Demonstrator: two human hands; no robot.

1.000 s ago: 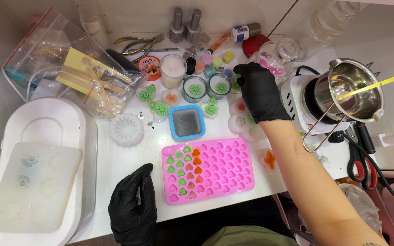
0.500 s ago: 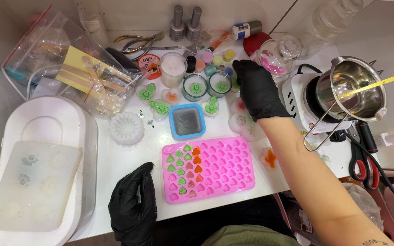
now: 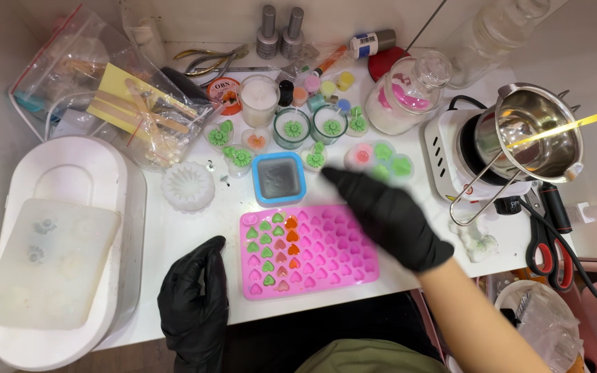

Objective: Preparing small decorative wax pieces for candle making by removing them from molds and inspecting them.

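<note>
Hands in black gloves, both over a white table (image 3: 195,228). Left hand (image 3: 195,304) lies flat at the near table edge, palm down, fingers close together and pointing away from the body, fingertips just beside the lower left corner of the pink heart mould (image 3: 309,252). It grips nothing. Right hand (image 3: 388,217) is stretched across from the right, forearm running diagonally up from the lower right corner of the view. It is motion-blurred. Fingers extended and held together, pointing up and left, tips near the small blue square mould (image 3: 279,179). The palm covers the upper right corner of the pink mould; whether it touches is unclear. Nothing seen in its grasp.

Pink mould sits at the near centre of the table, between the two hands. Its left columns hold green, orange and pale hearts; the remaining cavities look unfilled. Blue mould stands just behind it, with grey content.

Behind: small glass cups with green flower shapes (image 3: 291,128), a white candle jar (image 3: 258,99), a lidded glass jar (image 3: 412,93). Right: metal pot (image 3: 537,135) on a white hotplate (image 3: 443,155), yellow stick (image 3: 561,129) across the rim. Scissors (image 3: 547,242) lie beside the hotplate. Left: large white oval tray (image 3: 70,186).
</note>
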